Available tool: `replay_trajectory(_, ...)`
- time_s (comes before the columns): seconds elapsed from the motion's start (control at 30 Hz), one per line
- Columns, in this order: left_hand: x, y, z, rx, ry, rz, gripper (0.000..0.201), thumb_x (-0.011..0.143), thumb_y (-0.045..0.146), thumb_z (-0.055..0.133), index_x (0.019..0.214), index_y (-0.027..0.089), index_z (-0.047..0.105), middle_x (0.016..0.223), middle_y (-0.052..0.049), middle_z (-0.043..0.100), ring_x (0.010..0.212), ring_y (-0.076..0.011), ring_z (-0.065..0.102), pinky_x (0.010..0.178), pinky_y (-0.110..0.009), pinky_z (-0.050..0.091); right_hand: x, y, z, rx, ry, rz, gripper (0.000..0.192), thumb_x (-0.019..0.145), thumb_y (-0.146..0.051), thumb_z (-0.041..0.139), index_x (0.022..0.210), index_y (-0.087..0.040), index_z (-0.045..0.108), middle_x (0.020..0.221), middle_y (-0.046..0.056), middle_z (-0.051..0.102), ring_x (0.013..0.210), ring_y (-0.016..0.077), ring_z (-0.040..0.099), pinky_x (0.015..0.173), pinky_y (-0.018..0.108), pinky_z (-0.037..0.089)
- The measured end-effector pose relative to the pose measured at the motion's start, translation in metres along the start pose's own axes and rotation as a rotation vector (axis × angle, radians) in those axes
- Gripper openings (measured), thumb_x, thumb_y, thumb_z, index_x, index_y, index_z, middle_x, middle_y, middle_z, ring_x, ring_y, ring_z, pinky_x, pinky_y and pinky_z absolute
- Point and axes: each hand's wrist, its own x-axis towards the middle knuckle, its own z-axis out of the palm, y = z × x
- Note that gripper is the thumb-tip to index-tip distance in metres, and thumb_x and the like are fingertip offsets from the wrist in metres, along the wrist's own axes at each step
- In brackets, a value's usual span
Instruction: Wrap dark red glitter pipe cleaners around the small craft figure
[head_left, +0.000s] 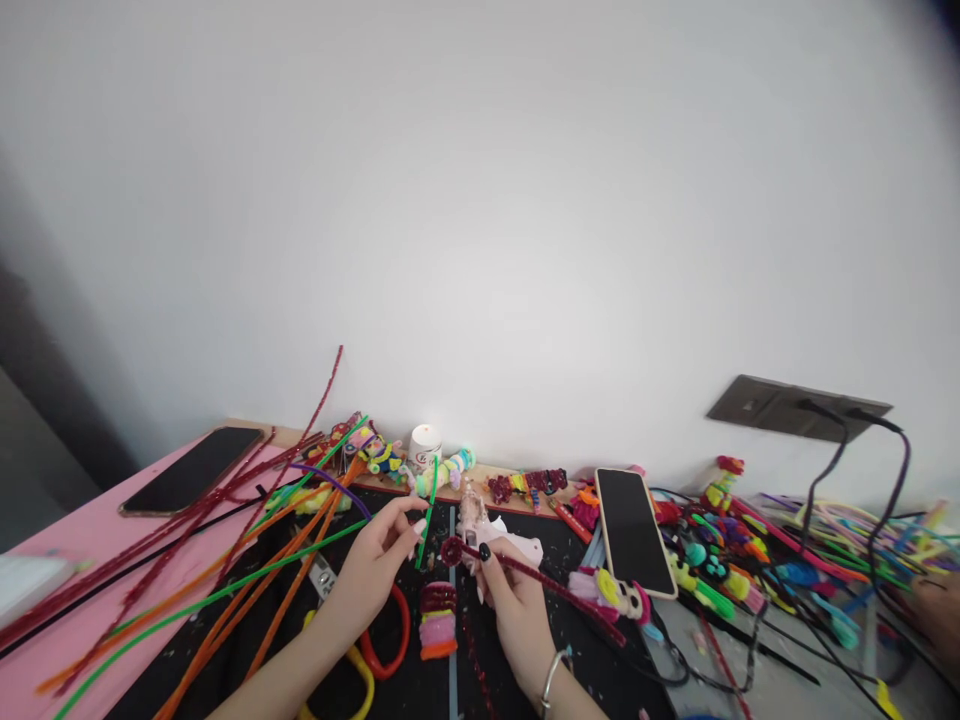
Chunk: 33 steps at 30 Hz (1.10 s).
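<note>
My left hand (381, 560) has its thumb and fingertips drawn together at a short green pipe cleaner (427, 520), which stands nearly upright at them. Between the thumb and fingers of my right hand (514, 595) is a dark red pipe cleaner (559, 588); its left end is wound into a small coil (451, 551). Behind that hand lies a pale pink device (517, 542), perhaps a glue gun, partly hidden. Below the coil, a stack of coloured fuzzy rings (438, 622) rests on the black mat (405, 690). Scissors (390, 640) with red and yellow handles lie partly under my left forearm.
Long orange, green and red pipe cleaners (225, 590) spread across the left side. A dark phone (191, 470) lies on the pink surface, another phone (636, 530) at right. A paper cup (425, 445) and fuzzy figures line the wall. Part of another hand (937, 610) shows at far right.
</note>
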Motion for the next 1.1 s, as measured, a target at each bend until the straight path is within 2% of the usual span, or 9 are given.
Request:
replay_trajectory(0.27, 0.0, -0.007, -0.002, -0.015, -0.03, 0.026, 0.03, 0.092, 0.041, 0.055, 0.112, 0.019, 0.061, 0.067, 0.006, 0.043, 0.06, -0.016, 0.048, 0.062, -0.027, 0.043, -0.001, 0.001, 0.0, 0.005, -0.011, 0.01, 0.051, 0.091, -0.063, 0.056, 0.064, -0.021, 0.052, 0.057, -0.005, 0.043, 0.054, 0.0129, 0.037, 0.054, 0.027, 0.032)
replay_trajectory(0.53, 0.0, -0.011, 0.0, -0.113, -0.056, -0.021, 0.031, 0.088, 0.043, 0.06, 0.107, 0.018, 0.063, 0.064, 0.007, 0.044, 0.053, -0.0132, 0.045, 0.053, -0.025, 0.04, 0.0, 0.0, 0.0, 0.002, -0.01, 0.008, 0.051, 0.092, -0.064, 0.055, 0.065, -0.02, 0.053, 0.057, -0.004, 0.044, 0.054, 0.0132, 0.038, 0.053, 0.027, 0.031)
replay_trajectory(0.67, 0.001, -0.005, 0.002, -0.124, -0.043, 0.001, 0.03, 0.081, 0.039, 0.066, 0.103, 0.018, 0.063, 0.061, 0.008, 0.049, 0.057, -0.0153, 0.054, 0.062, -0.028, 0.045, 0.0, -0.002, -0.001, -0.007, -0.012, 0.002, 0.051, 0.091, -0.064, 0.056, 0.064, -0.02, 0.054, 0.057, -0.004, 0.044, 0.054, 0.0135, 0.038, 0.054, 0.027, 0.031)
replay_trajectory(0.83, 0.002, 0.001, 0.001, -0.126, 0.017, -0.057, 0.036, 0.067, 0.034, 0.075, 0.098, 0.017, 0.065, 0.061, 0.006, 0.058, 0.063, -0.0175, 0.06, 0.068, -0.03, 0.048, 0.001, -0.001, -0.001, -0.014, -0.014, 0.011, 0.052, 0.091, -0.064, 0.054, 0.064, -0.02, 0.054, 0.058, -0.004, 0.044, 0.055, 0.0136, 0.038, 0.055, 0.027, 0.031)
replay_trajectory(1.1, 0.003, 0.002, 0.0, -0.206, 0.028, -0.113, 0.042, 0.062, 0.03, 0.078, 0.099, 0.017, 0.063, 0.068, -0.001, 0.074, 0.077, -0.023, 0.071, 0.083, -0.037, 0.052, 0.001, -0.002, 0.0, -0.009, -0.001, 0.009, 0.051, 0.09, -0.063, 0.057, 0.062, -0.02, 0.053, 0.056, -0.004, 0.044, 0.054, 0.0134, 0.039, 0.054, 0.027, 0.031)
